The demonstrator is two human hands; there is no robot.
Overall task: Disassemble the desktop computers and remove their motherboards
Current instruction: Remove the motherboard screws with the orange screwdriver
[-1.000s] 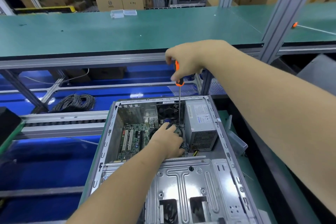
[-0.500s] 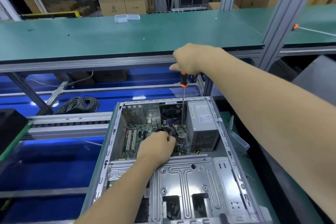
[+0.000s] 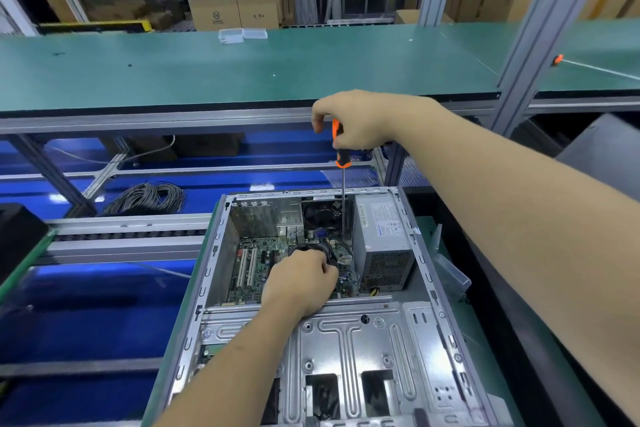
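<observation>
An open desktop case [image 3: 420,255] lies on its side in front of me. Inside it a green motherboard [image 3: 251,269] sits on the floor, beside a grey power supply [image 3: 382,243]. My right hand [image 3: 360,121] grips an orange-and-black screwdriver [image 3: 341,152] upright, its long shaft reaching down to the board next to the power supply. My left hand [image 3: 301,282] is inside the case, fingers curled over the black round CPU cooler fan [image 3: 320,250].
A metal drive cage [image 3: 346,354] fills the case's near half. A long green bench [image 3: 242,69] runs across behind. A coil of black cable [image 3: 149,198] lies on the blue shelf to the left. Cardboard boxes [image 3: 235,12] stand far back. A clear plastic piece [image 3: 450,270] leans right of the case.
My left hand has slid back toward me over the cooler fan. The right hand with the screwdriver has shifted slightly; the view has tilted a little.
</observation>
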